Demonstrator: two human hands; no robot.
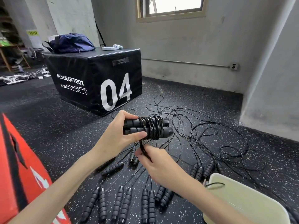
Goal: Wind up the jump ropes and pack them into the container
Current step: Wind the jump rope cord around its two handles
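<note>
Jump rope handles (145, 127), paired and cord-wrapped, sit in my left hand (119, 136), thumb and fingers curled round their ends. My right hand (159, 167) pinches the loose cord (143, 147) just below. More ropes (123, 202) lie on the floor (48, 126) beside a cream container (252, 206).

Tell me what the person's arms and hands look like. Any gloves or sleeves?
No gloves. The left hand and right hand are bare, and both forearms are bare as far as the picture shows, with no sleeves. I see no rings, watch or bracelets. The nails look short and unpainted.
</note>
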